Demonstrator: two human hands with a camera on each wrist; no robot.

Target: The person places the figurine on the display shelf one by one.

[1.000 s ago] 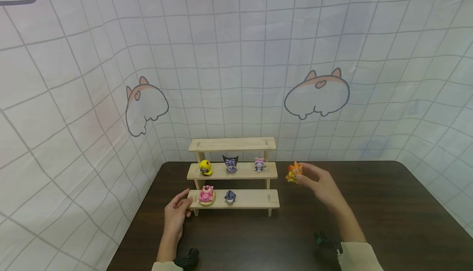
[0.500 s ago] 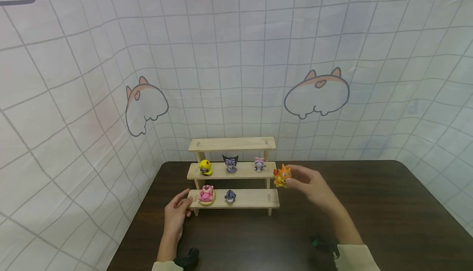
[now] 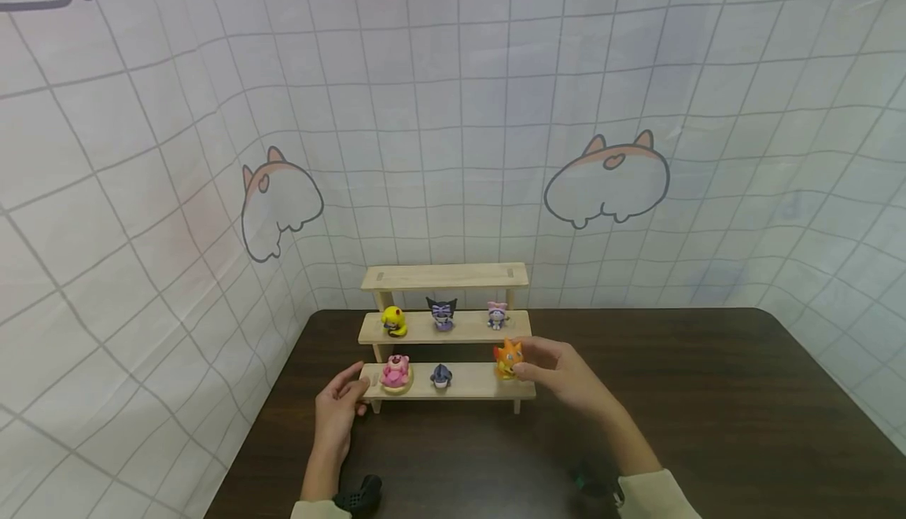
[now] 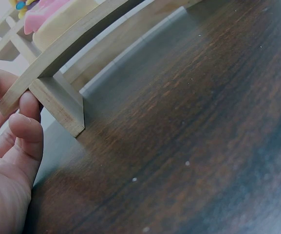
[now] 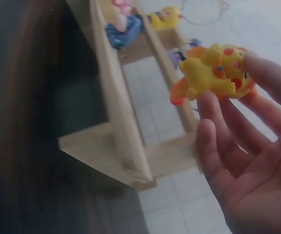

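My right hand [image 3: 569, 377] pinches an orange-and-yellow figurine [image 3: 509, 359] over the right end of the bottom step of the wooden tiered display stand [image 3: 467, 381]. In the right wrist view the yellow body and red cheeks of the figurine [image 5: 213, 73] show between thumb and fingers. Whether its base touches the board I cannot tell. At the stand's other end my left hand [image 3: 336, 413] grips the bottom step's edge; the left wrist view has its fingers curled round the board [image 4: 43, 66]. A pink bear figurine [image 3: 395, 374] and a blue-grey figurine [image 3: 441, 376] sit on that step.
On the middle step stand a yellow figurine [image 3: 393, 321], a black-and-purple figurine [image 3: 442, 314] and a pink-and-lilac figurine [image 3: 497, 315]. The top step [image 3: 446, 275] is bare wood. Behind the dark wooden table [image 3: 672, 393] hangs a white gridded cloth [image 3: 481, 149].
My right hand has carried the orange-and-yellow figurine left and down, from beside the stand to over the bottom step's right end. My left hand stays at the stand's left end.
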